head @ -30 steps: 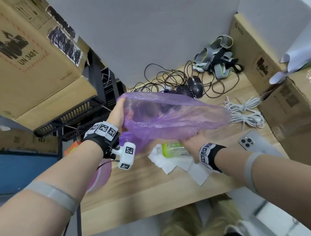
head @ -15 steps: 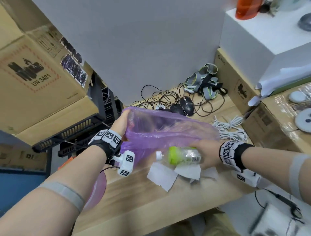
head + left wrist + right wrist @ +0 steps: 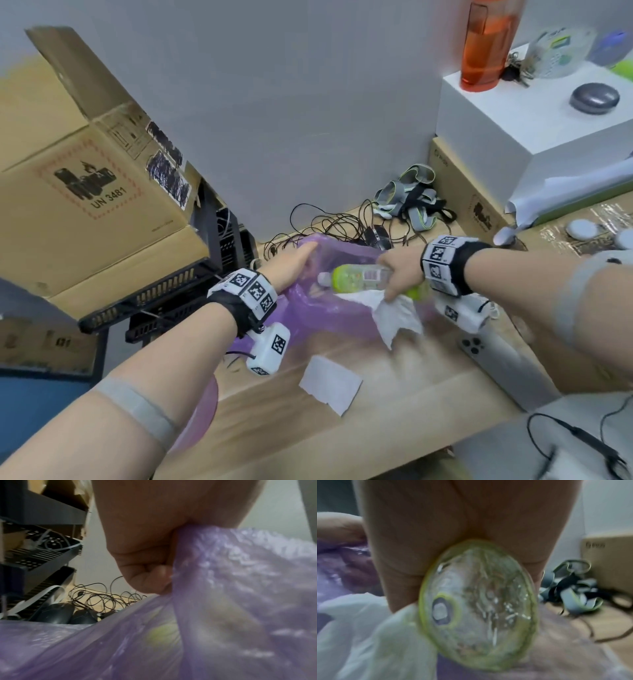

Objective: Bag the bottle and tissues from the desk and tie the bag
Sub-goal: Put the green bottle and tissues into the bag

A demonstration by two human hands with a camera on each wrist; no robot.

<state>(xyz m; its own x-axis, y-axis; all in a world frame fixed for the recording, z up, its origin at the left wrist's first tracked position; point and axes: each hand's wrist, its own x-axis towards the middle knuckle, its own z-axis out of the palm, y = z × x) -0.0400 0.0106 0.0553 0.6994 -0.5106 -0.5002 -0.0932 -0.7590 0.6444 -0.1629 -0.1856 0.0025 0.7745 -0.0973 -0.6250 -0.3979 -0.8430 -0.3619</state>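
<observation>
A purple plastic bag (image 3: 329, 308) lies open on the wooden desk (image 3: 394, 387). My left hand (image 3: 294, 260) grips the bag's rim (image 3: 214, 561) in a fist and holds the mouth up. My right hand (image 3: 399, 274) grips a clear bottle with a green label (image 3: 352, 275), cap pointing left over the bag's mouth, together with a crumpled white tissue (image 3: 394, 311) hanging beneath it. The right wrist view shows the bottle's base (image 3: 476, 601) and the tissue (image 3: 373, 635) against my palm. One flat white tissue (image 3: 330, 383) lies on the desk in front of the bag.
Tangled cables (image 3: 329, 226), a computer mouse (image 3: 380, 236) and grey straps (image 3: 411, 198) lie behind the bag. A phone (image 3: 493, 356) lies at the right. Cardboard boxes (image 3: 85, 178) and black trays (image 3: 147, 301) stand left; a white box (image 3: 520, 130) with an orange bottle (image 3: 484, 44) stands right.
My right hand lifted the bottle and a tissue off the desk and carried them up to the bag's mouth. My left hand lowered the bag's rim. The head view tilted upward.
</observation>
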